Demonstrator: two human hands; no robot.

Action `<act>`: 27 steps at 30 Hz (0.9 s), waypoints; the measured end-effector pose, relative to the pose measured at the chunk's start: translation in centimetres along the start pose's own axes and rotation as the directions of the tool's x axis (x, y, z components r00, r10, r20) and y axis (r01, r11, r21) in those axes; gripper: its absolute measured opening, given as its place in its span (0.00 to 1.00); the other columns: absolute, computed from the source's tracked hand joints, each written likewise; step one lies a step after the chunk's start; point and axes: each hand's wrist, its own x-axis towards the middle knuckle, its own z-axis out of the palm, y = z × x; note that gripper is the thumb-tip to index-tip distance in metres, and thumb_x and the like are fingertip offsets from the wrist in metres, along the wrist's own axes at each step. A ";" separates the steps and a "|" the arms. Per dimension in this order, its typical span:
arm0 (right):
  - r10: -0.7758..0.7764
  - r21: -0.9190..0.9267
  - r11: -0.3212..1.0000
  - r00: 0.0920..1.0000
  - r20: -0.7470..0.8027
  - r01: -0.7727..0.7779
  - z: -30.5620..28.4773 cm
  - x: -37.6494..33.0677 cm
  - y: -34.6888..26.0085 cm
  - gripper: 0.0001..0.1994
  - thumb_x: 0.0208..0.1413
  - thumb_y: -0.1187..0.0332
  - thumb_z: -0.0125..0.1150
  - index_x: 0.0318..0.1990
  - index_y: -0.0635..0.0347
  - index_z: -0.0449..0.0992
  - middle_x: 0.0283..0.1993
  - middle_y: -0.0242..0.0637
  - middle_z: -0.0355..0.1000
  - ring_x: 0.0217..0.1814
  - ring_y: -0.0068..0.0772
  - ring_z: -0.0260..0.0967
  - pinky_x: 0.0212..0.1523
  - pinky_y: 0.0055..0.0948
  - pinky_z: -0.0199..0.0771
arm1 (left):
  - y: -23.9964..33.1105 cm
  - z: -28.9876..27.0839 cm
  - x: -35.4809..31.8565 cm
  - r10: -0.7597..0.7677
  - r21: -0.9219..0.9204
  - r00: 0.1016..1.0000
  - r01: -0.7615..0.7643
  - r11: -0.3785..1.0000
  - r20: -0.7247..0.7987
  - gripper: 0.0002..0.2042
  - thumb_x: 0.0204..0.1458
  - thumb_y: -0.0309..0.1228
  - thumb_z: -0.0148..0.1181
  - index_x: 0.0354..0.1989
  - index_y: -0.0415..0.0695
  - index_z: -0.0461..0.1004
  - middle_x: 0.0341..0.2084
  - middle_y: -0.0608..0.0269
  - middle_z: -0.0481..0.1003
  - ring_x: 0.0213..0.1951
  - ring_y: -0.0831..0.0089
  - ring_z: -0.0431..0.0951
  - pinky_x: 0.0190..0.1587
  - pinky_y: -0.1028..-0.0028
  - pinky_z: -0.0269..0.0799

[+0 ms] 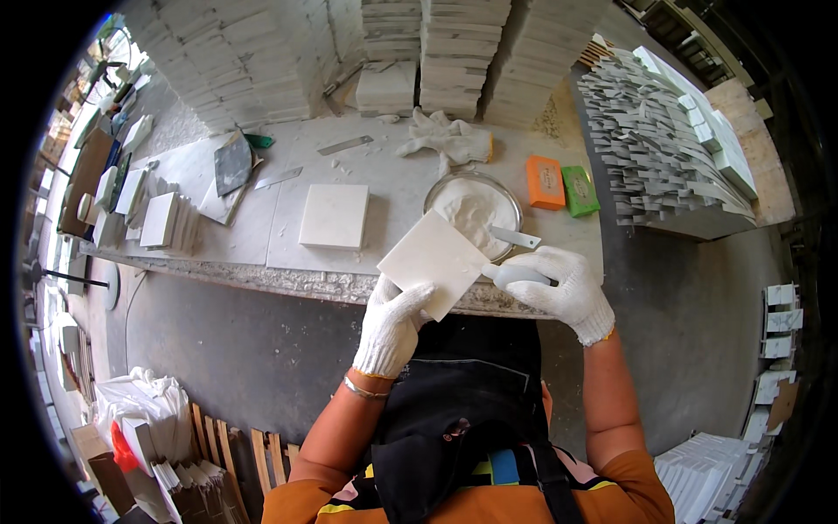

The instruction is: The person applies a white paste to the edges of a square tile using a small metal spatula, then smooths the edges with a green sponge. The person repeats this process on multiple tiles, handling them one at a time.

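Note:
My left hand (390,325), in a white knit glove, grips a square white tile (436,262) by its lower left edge and holds it tilted above the bench's front edge. The gloved right hand (563,288) is closed round a putty knife (521,276) with a grey handle. Its narrow tip meets the tile's right corner; little of the blade can be made out. Just beyond the tile stands a round metal bowl (517,205) of white powder or paste, partly covered by it. A flat metal strip (515,237) rests across the bowl's right rim.
A stack of white tiles (334,217) lies left on the bench (288,192). Spare gloves (449,140), metal strips (346,145), an orange box (546,182) and a green box (580,191) lie around the bowl. Tall tile stacks (463,52) line the back.

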 end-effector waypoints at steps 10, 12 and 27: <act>-0.012 -0.041 0.999 1.000 0.005 0.013 0.2 0.2 0.1 0.15 0.52 0.60 0.71 0.45 0.56 0.85 0.42 0.39 0.82 0.42 0.33 0.80 0.46 0.31 0.78 | 0.1 0.1 -0.1 -0.008 0.006 1.000 0.008 1.000 -0.024 0.28 0.54 0.22 0.63 0.65 0.38 0.64 0.52 0.58 0.75 0.48 0.69 0.79 0.43 0.71 0.79; -0.010 -0.023 1.000 1.000 0.004 0.010 0.3 0.2 0.3 0.15 0.53 0.61 0.71 0.45 0.56 0.85 0.42 0.39 0.82 0.42 0.33 0.80 0.45 0.31 0.78 | 0.0 0.1 -0.1 -0.003 -0.001 1.000 0.003 1.000 -0.022 0.28 0.54 0.22 0.63 0.65 0.38 0.64 0.52 0.58 0.75 0.48 0.69 0.80 0.43 0.71 0.79; -0.002 0.089 0.996 1.000 0.002 0.001 0.2 0.3 0.3 0.14 0.53 0.66 0.71 0.46 0.60 0.84 0.41 0.36 0.81 0.42 0.27 0.78 0.46 0.29 0.77 | -0.2 -0.3 0.1 -0.019 -0.001 0.998 0.019 1.000 -0.057 0.28 0.54 0.22 0.63 0.65 0.39 0.65 0.51 0.59 0.76 0.46 0.69 0.80 0.41 0.71 0.80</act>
